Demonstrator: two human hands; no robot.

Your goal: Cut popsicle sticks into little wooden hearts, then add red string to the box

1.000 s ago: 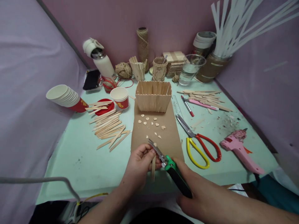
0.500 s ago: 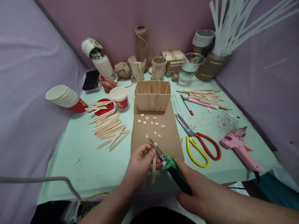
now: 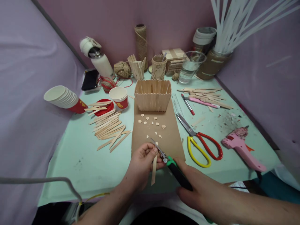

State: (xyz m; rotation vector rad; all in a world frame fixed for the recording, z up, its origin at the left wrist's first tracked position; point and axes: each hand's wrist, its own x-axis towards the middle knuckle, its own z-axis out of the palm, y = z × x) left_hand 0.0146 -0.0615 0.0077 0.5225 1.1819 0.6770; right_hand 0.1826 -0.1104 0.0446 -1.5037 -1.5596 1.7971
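Between thumb and fingers, my left hand (image 3: 144, 157) pinches a flat wooden craft stick (image 3: 154, 170), whose lower end hangs down toward me. My right hand (image 3: 194, 179) is wrapped round the black and green handles of a pair of snips (image 3: 177, 173). Their narrow metal blades lie across the stick's upper end, by my left fingertips. Small cut wood pieces (image 3: 157, 124), some heart-shaped, lie scattered on the brown board (image 3: 140, 137) beyond my hands. At the board's far end stands a box made of craft sticks (image 3: 152, 101).
Right of the board lie large scissors (image 3: 198, 137) with red and yellow handles and a pink glue gun (image 3: 243, 150). Loose craft sticks (image 3: 109, 125) are piled at left, near paper cups (image 3: 67, 100). A plastic cup of water (image 3: 189, 70) stands at the back.
The snips' blades look closer together across the stick. The stick's lower end has swung slightly left. Both hands stay in nearly the same place.
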